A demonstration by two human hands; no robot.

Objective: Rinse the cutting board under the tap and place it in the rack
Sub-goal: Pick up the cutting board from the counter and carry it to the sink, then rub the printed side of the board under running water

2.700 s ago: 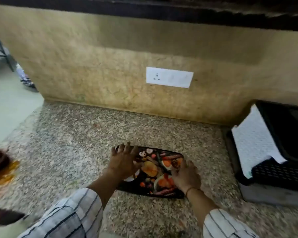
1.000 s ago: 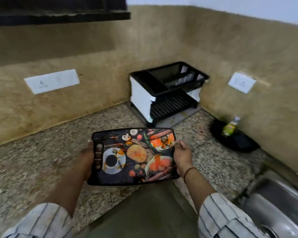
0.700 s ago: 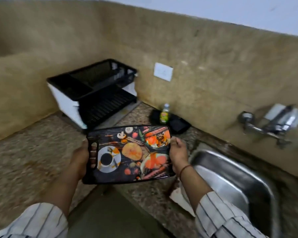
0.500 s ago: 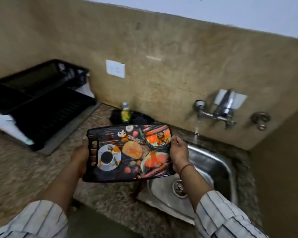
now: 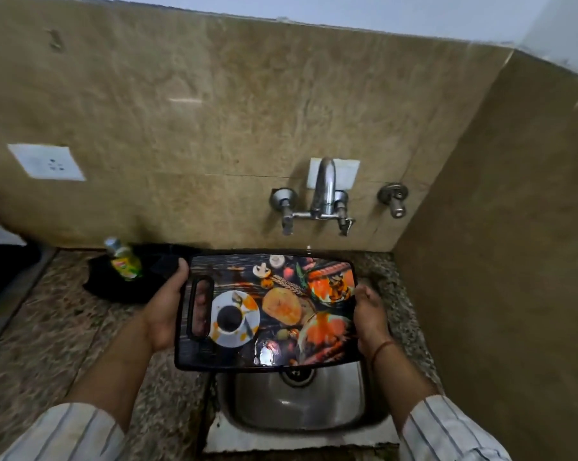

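A black cutting board (image 5: 274, 311) printed with food pictures is held flat over the steel sink (image 5: 297, 404). My left hand (image 5: 166, 311) grips its left end by the handle slot, fingers showing through the slot. My right hand (image 5: 369, 314) holds the right edge. The chrome tap (image 5: 324, 191) juts from the wall just beyond the board's far edge; a drop or thin trickle shows below the spout. The rack shows only as a dark edge (image 5: 4, 271) at the far left.
A small green-labelled bottle (image 5: 123, 262) stands on a black mat (image 5: 114, 287) left of the board. A second valve (image 5: 394, 197) sits on the wall right of the tap. A side wall (image 5: 500, 261) closes the right. Speckled granite counter (image 5: 48, 337) lies to the left.
I lifted the board from the counter with both hands and turned right, past the rack, until the board came over the sink in front of the tap.
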